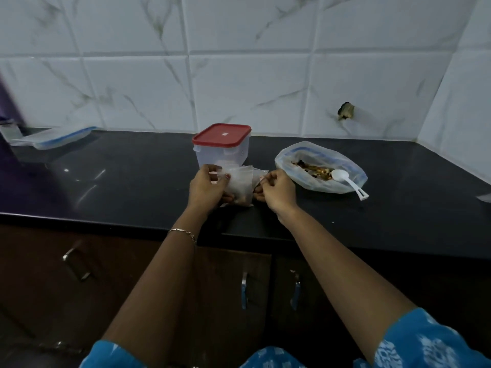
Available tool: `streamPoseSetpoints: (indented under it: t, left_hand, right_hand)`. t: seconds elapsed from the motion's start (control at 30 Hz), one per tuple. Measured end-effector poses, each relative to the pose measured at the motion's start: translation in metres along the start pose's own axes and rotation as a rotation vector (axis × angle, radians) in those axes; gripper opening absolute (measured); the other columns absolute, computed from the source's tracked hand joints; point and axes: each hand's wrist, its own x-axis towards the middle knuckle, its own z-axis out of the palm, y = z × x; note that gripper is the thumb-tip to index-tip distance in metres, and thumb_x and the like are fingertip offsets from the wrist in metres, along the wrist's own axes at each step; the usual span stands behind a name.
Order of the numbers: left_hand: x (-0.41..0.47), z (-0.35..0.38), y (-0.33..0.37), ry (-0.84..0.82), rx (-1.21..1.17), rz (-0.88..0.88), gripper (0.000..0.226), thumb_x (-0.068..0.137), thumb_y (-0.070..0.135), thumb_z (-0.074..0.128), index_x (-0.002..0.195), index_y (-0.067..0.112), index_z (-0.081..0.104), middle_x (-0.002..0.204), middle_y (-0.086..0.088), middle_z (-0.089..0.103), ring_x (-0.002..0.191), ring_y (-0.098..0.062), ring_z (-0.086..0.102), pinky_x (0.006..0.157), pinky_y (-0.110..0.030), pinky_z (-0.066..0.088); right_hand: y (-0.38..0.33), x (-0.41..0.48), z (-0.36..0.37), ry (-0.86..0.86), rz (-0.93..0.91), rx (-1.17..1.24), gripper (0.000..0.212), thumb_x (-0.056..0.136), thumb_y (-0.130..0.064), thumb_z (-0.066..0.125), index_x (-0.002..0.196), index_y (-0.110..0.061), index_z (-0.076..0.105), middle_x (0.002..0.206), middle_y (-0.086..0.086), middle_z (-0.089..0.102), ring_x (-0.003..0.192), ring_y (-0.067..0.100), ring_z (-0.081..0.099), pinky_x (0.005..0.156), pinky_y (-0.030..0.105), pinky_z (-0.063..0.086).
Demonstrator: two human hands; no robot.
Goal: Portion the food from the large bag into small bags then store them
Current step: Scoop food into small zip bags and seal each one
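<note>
A bunch of small bags (240, 185), clear and crumpled, sits just above the black counter (132, 187) near its front edge, held between both hands. The left hand (207, 188) grips the bunch from its left side, thumb on top and fingers curled under. The right hand (276, 191) has its fingers curled at the bunch's right edge and pinches a corner of plastic there. Whether any small bag has food in it, I cannot tell.

Right behind the hands stands a clear container (223, 152) with a red lid (221, 134) on it. To the right, apart from the hands, the large bag (292, 162) lies open on the counter with mixed food (313, 170) inside and a white spoon (348, 181) resting in its mouth, handle pointing toward the front edge. A thin bracelet (183, 232) circles the left wrist. Far left by the tiled wall (239, 75) lies a flat clear thing with a blue edge (53, 138).
</note>
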Motion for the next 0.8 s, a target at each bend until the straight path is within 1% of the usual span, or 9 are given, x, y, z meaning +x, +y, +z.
streamPoseSetpoints:
  t: [0.1, 0.17, 0.27, 0.37, 0.43, 0.53, 0.6, 0.73, 0.8]
  left_hand:
    - [-0.004, 0.002, -0.004, 0.038, 0.12, 0.084, 0.056, 0.081, 0.022, 0.076, 0.127, 0.019, 0.044, 0.122, -0.001, 0.054, 0.103, -0.025, 0.063, 0.078, -0.039, 0.059]
    - [-0.009, 0.005, -0.003, 0.128, 0.227, 0.16, 0.068, 0.076, 0.024, 0.081, 0.131, 0.018, 0.042, 0.128, -0.003, 0.051, 0.114, -0.02, 0.053, 0.09, -0.032, 0.05]
    - [-0.025, 0.014, 0.009, 0.315, 0.289, 0.31, 0.065, 0.077, 0.025, 0.079, 0.13, 0.017, 0.043, 0.127, -0.005, 0.045, 0.105, -0.012, 0.048, 0.084, -0.025, 0.042]
    - [-0.039, 0.038, 0.025, 0.405, 0.238, 0.48, 0.047, 0.082, 0.022, 0.071, 0.123, 0.012, 0.049, 0.105, -0.002, 0.048, 0.091, -0.01, 0.046, 0.075, -0.022, 0.038]
    - [-0.047, 0.063, 0.034, 0.31, 0.185, 0.555, 0.036, 0.084, 0.019, 0.068, 0.116, 0.013, 0.052, 0.095, 0.0, 0.05, 0.083, -0.012, 0.048, 0.071, -0.02, 0.037]
    - [-0.063, 0.11, 0.044, 0.129, 0.093, 0.559, 0.025, 0.085, 0.014, 0.066, 0.106, 0.02, 0.053, 0.087, 0.002, 0.052, 0.069, -0.008, 0.05, 0.065, -0.015, 0.038]
    - [-0.074, 0.144, 0.048, 0.012, 0.026, 0.536, 0.021, 0.085, 0.011, 0.065, 0.1, 0.02, 0.053, 0.086, 0.004, 0.055, 0.07, -0.011, 0.055, 0.067, -0.02, 0.045]
    - [-0.099, 0.196, 0.052, -0.255, -0.071, 0.443, 0.017, 0.088, 0.008, 0.065, 0.098, 0.017, 0.055, 0.087, 0.002, 0.059, 0.068, 0.001, 0.059, 0.062, -0.009, 0.045]
    - [-0.105, 0.215, 0.048, -0.403, -0.082, 0.407, 0.017, 0.089, 0.009, 0.065, 0.099, 0.02, 0.057, 0.086, 0.003, 0.06, 0.069, 0.0, 0.06, 0.065, -0.017, 0.05]
  right_hand:
    - [-0.005, -0.006, -0.011, -0.005, -0.003, 0.044, 0.011, 0.097, -0.016, 0.054, 0.09, -0.023, 0.05, 0.093, 0.011, 0.068, 0.079, 0.02, 0.071, 0.073, 0.036, 0.061]
    - [-0.008, -0.011, -0.022, 0.001, 0.0, 0.062, 0.012, 0.098, -0.016, 0.053, 0.09, -0.023, 0.049, 0.087, 0.009, 0.067, 0.077, 0.019, 0.071, 0.075, 0.035, 0.061]
    - [-0.009, -0.02, -0.044, 0.04, -0.018, 0.054, 0.01, 0.098, -0.017, 0.054, 0.09, -0.022, 0.049, 0.085, 0.008, 0.067, 0.076, 0.02, 0.071, 0.077, 0.037, 0.06]
    - [-0.009, -0.026, -0.079, 0.11, -0.065, -0.008, 0.011, 0.097, -0.018, 0.054, 0.088, -0.022, 0.05, 0.081, 0.004, 0.068, 0.07, 0.016, 0.071, 0.078, 0.04, 0.059]
    - [-0.006, -0.029, -0.11, 0.167, -0.089, -0.074, 0.01, 0.096, -0.02, 0.055, 0.088, -0.023, 0.052, 0.08, 0.0, 0.069, 0.068, 0.013, 0.07, 0.078, 0.042, 0.059]
    - [0.002, -0.037, -0.169, 0.293, -0.104, -0.229, 0.005, 0.095, -0.024, 0.057, 0.092, -0.022, 0.055, 0.089, 0.001, 0.069, 0.08, 0.018, 0.068, 0.077, 0.042, 0.057]
    - [0.007, -0.043, -0.213, 0.377, -0.101, -0.354, 0.008, 0.095, -0.028, 0.056, 0.095, -0.02, 0.056, 0.094, 0.0, 0.066, 0.087, 0.02, 0.064, 0.077, 0.038, 0.054]
    - [0.025, -0.051, -0.29, 0.583, -0.07, -0.648, 0.01, 0.093, -0.028, 0.056, 0.101, -0.022, 0.058, 0.109, 0.001, 0.063, 0.109, 0.025, 0.055, 0.095, 0.042, 0.044]
    - [0.032, -0.054, -0.319, 0.598, 0.005, -0.745, 0.022, 0.092, -0.026, 0.058, 0.113, -0.019, 0.058, 0.122, 0.005, 0.057, 0.118, 0.028, 0.05, 0.1, 0.044, 0.039]
